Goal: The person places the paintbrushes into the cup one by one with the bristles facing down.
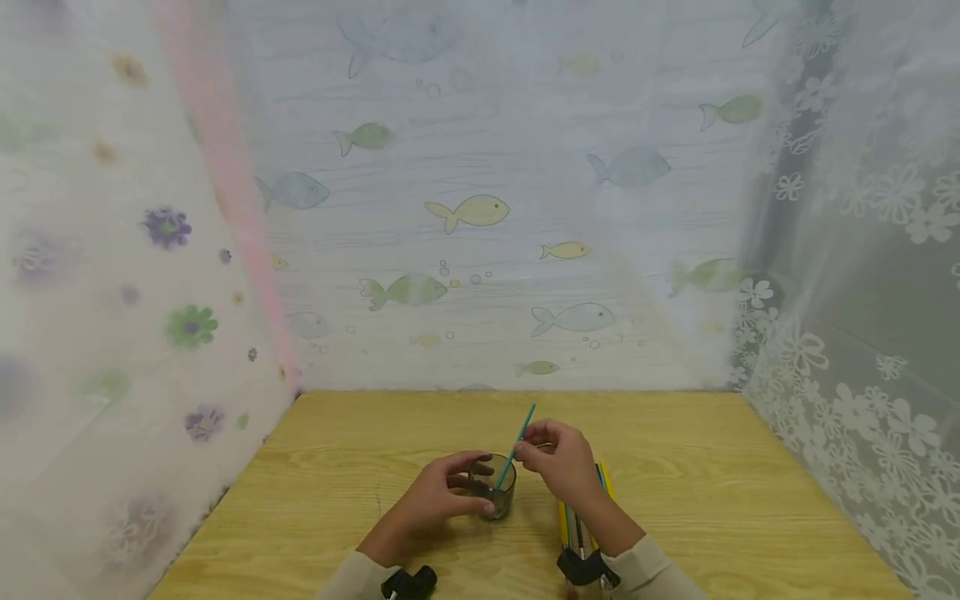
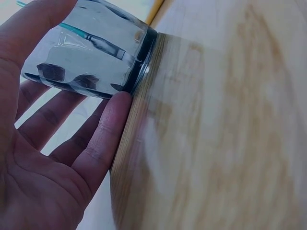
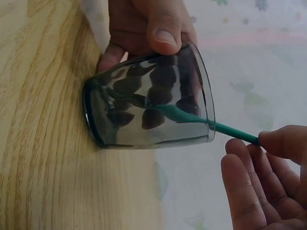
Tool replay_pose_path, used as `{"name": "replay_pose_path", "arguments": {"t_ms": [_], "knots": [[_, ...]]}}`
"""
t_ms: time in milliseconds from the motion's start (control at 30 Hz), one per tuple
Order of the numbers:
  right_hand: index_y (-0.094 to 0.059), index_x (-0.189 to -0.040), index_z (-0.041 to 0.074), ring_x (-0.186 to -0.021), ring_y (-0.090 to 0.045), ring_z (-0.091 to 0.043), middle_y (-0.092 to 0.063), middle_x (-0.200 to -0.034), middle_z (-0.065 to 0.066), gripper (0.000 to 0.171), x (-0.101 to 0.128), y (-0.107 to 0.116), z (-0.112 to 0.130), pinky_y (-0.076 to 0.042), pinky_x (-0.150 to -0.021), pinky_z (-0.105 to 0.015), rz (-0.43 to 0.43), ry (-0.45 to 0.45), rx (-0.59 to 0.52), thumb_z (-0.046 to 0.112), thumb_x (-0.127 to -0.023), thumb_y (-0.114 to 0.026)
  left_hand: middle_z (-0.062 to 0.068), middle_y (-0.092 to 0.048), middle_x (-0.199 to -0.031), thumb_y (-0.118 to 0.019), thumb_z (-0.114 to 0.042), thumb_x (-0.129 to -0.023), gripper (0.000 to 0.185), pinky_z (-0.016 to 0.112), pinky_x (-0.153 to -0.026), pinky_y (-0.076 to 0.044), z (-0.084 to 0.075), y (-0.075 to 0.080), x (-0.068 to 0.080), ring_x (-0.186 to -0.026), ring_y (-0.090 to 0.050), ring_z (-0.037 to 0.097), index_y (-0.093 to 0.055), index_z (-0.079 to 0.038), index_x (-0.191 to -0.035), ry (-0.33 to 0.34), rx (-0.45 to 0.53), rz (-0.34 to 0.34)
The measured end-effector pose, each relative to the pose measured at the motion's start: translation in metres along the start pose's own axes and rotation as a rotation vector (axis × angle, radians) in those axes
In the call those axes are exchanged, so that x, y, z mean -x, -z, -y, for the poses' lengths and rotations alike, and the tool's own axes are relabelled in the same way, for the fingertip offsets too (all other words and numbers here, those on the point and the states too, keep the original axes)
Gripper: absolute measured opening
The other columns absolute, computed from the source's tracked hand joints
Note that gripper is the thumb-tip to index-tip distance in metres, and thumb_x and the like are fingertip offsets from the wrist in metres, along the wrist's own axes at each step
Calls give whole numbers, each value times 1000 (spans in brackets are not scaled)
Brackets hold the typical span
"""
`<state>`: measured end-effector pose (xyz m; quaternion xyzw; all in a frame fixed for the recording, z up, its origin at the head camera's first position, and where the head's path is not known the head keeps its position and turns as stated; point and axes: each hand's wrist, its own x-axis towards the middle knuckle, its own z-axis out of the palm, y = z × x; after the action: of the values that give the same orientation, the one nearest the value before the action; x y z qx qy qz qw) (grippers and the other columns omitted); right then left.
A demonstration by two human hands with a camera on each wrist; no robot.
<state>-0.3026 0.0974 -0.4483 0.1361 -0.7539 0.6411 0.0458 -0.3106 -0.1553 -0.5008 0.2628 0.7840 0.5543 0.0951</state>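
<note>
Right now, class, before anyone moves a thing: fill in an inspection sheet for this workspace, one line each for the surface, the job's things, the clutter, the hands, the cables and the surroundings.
Surface: wooden table, pale grain, bare around the hands.
Job's things: dark-tinted glass standing upright on the table; teal straw slanting into it, lower end near the bottom.
Clutter: a few coloured straws or sticks on the table beside and under the right forearm, mostly hidden.
Hands: left hand holds the glass, thumb on the rim and fingers round the wall; right hand pinches the straw's upper part.
Cables: nothing seen; only black wrist mounts at the cuffs.
Surroundings: fish-print backdrop behind, flowered curtains on both sides.
</note>
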Motion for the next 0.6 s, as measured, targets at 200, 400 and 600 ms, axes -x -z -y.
{"name": "replay_pose_path", "arguments": {"t_ms": [200,400,600], "knots": [[-72,-110,0,-90,-76,-32,-73,-100,-13,22,-1,1,-2,-64,-76,-34,4,-6,16,13,-94,-78,12,-65,-140,-82,-24,-92,68,28,-95,-57,0,0,-1,-119,-68,27,-53,-18,-152,-8,-8,-2],[-71,-115,-2,-91,-76,-29,-74,-104,-15,26,-1,3,0,-64,-79,-37,15,-30,13,13,-95,-77,13,-64,-141,-82,-24,-93,67,28,-94,-57,0,0,0,-120,-68,28,-53,-21,-152,1,5,3],[-71,-118,-4,-93,-75,-32,-73,-104,-18,28,-2,6,-2,-64,-78,-39,6,-30,0,12,-95,-76,13,-61,-144,-82,-26,-92,69,29,-93,-58,0,0,0,-118,-69,25,-51,-18,-153,15,28,13]]}}
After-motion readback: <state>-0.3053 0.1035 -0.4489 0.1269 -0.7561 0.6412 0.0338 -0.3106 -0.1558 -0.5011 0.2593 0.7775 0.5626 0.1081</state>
